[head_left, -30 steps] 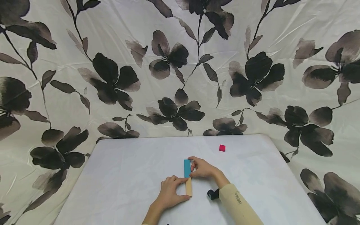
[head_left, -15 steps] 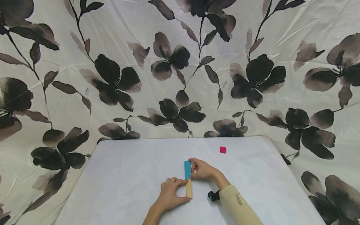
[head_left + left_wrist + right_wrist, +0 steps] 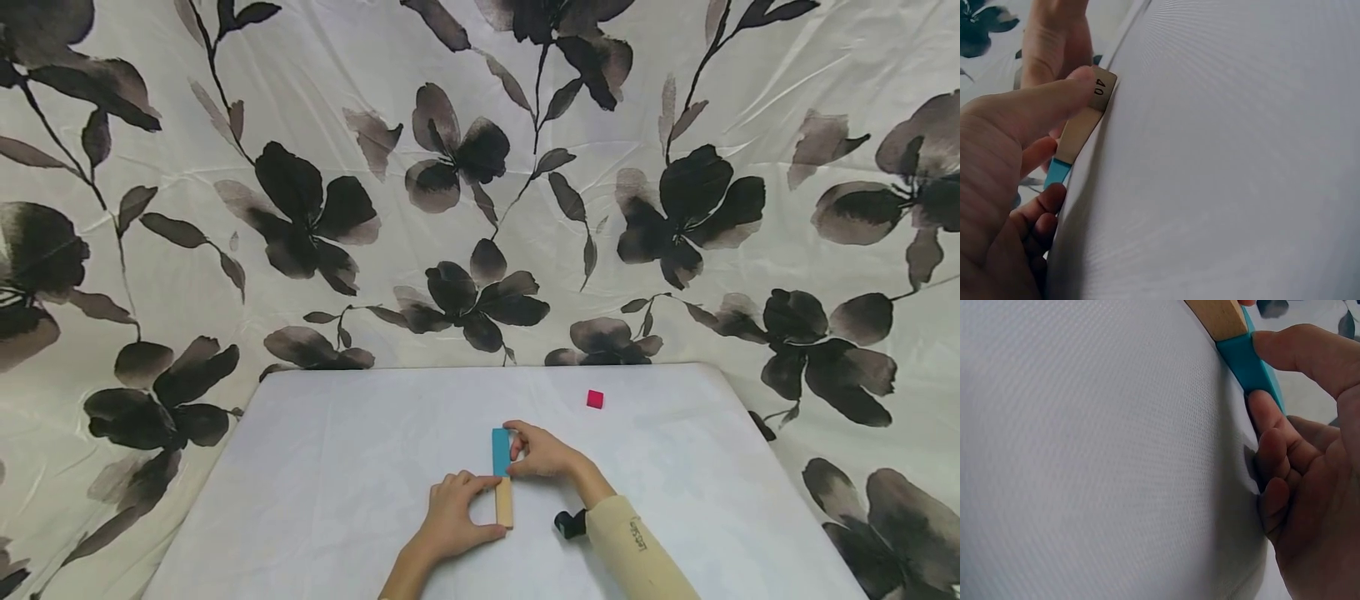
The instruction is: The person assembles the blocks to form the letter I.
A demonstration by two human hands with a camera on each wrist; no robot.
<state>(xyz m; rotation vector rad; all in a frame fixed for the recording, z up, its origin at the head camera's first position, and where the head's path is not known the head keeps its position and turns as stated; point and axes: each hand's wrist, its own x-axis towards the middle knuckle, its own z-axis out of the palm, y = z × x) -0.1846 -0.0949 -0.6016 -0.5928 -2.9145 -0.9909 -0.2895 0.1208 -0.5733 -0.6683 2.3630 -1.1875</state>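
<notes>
A blue rectangular block [image 3: 500, 452] and a plain wooden block [image 3: 504, 505] lie end to end on the white table, the blue one farther away. My left hand [image 3: 450, 518] pinches the wooden block lengthwise, thumb at its near end and index finger by the joint. Dark print resembling "40" shows on the near end of the wooden block [image 3: 1102, 87] in the left wrist view. From the right, my right hand [image 3: 546, 452] holds the blue block between thumb and fingers. The two blocks touch in the right wrist view, where the blue block [image 3: 1244, 359] meets the wood.
A small red cube [image 3: 595, 399] sits near the back edge of the white table [image 3: 337, 450], right of the blocks. A black wrist camera [image 3: 570, 523] sticks out beside the right sleeve [image 3: 637, 546]. Behind the table hangs a floral cloth [image 3: 480, 208].
Both hands keep their hold and the blocks stay in line. Only the head view has shifted slightly.
</notes>
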